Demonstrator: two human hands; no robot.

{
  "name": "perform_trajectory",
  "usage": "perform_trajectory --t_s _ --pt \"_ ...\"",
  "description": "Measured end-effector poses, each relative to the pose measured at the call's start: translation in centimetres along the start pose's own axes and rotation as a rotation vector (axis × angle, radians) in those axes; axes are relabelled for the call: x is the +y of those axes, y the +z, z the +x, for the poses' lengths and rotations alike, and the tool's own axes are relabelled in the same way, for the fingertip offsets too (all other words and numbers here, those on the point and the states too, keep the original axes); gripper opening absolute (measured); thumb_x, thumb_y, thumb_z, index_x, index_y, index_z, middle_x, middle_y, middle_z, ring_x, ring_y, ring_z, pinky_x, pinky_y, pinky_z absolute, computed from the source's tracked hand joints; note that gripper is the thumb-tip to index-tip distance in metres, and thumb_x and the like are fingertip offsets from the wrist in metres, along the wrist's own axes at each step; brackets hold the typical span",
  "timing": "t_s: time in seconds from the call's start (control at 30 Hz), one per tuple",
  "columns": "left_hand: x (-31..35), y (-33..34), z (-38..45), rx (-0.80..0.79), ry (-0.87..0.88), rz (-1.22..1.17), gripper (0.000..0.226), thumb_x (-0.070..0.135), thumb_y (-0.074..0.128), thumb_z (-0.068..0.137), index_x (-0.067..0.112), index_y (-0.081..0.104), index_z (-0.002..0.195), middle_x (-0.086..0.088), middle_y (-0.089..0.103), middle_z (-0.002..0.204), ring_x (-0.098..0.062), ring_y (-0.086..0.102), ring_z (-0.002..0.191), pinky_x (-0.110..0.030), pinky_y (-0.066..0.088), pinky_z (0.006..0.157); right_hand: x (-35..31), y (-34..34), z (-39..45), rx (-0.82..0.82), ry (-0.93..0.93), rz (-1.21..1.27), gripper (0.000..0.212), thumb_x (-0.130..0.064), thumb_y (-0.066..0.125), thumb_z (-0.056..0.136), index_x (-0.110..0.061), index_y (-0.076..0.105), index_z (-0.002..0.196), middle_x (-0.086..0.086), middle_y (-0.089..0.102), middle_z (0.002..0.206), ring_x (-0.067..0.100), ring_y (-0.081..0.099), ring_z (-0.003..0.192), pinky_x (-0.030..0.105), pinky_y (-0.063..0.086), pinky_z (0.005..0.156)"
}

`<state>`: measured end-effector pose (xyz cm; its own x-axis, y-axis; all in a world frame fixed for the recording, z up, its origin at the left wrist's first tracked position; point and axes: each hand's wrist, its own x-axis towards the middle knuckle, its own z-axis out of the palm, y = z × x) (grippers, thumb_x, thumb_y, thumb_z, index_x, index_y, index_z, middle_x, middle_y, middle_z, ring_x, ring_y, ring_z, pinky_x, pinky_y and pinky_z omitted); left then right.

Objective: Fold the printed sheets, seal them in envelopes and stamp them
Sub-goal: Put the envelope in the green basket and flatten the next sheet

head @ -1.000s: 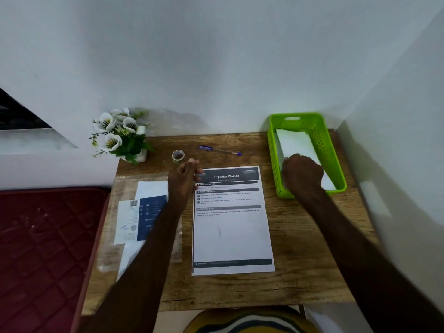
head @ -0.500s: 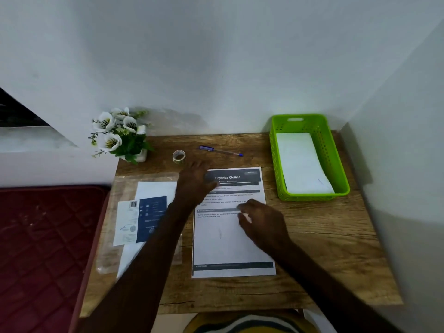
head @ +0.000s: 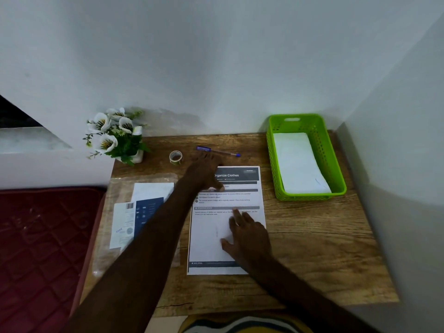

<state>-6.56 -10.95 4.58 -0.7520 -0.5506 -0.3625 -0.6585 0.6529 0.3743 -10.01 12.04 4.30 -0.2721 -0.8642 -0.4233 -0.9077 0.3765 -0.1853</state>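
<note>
Two hands are pressing flat on the printed sheet (head: 225,227) lying mid-worktop (head: 312,248), left hand (head: 204,174) at its top-left corner, right hand (head: 247,236) lower-middle, neither grip closing on anything; thin, floppy, slide-prone paper, probably best lifting by its near edge.

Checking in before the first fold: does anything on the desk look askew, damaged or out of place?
Nothing stands out. The printed sheet lies flat and square on the desk, uncreased, with both hands flat on it: left hand at the top, right hand lower down. The white stack sits neatly in the green basket.
</note>
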Motion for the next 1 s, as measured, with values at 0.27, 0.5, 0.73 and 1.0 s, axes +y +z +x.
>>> perform_trajectory --t_s 0.27,0.5,0.73,1.0 --pt "0.6 -0.2 0.6 0.092 -0.058 0.155 0.073 0.037 0.080 0.085 0.010 0.048 0.145 -0.013 0.040 0.155 -0.034 0.033 0.145 -0.049 0.029 0.118 0.9 0.6 1.3 0.023 -0.027 0.025 0.076 -0.056 0.046 0.101 -0.017 0.018 0.161 0.004 0.000 0.171 0.028 0.007 0.157 0.053 0.022 0.123" --pt "0.7 2.6 -1.6 0.548 0.022 0.196 0.029 0.011 0.071 0.090 0.011 0.071 0.119 -0.014 0.073 0.115 -0.034 0.067 0.109 -0.047 0.046 0.104 2.8 -0.5 4.2 0.038 -0.075 0.010 0.074 -0.053 0.041 0.104 -0.020 0.008 0.163 0.001 -0.008 0.171 0.023 -0.003 0.157 0.049 0.009 0.127" --pt "0.1 7.8 -3.9 0.706 0.171 0.132 0.046 -0.002 0.070 0.083 0.009 0.067 0.127 -0.015 0.071 0.124 -0.034 0.066 0.117 -0.052 0.047 0.105 3.3 0.1 4.8 0.074 -0.098 0.009 0.072 -0.049 0.037 0.106 -0.019 0.005 0.163 0.001 -0.011 0.170 0.021 -0.005 0.157 0.046 0.003 0.127" --pt "-0.8 11.3 -5.3 0.526 0.177 0.087 0.057 0.026 0.034 0.097 0.010 0.046 0.150 -0.010 0.041 0.159 -0.029 0.034 0.150 -0.056 0.028 0.121 2.5 4.0 3.9 0.418 -0.123 -0.008 0.055 -0.037 0.035 0.098 -0.005 0.069 0.128 0.016 0.063 0.138 0.031 0.061 0.128 0.049 0.053 0.103"
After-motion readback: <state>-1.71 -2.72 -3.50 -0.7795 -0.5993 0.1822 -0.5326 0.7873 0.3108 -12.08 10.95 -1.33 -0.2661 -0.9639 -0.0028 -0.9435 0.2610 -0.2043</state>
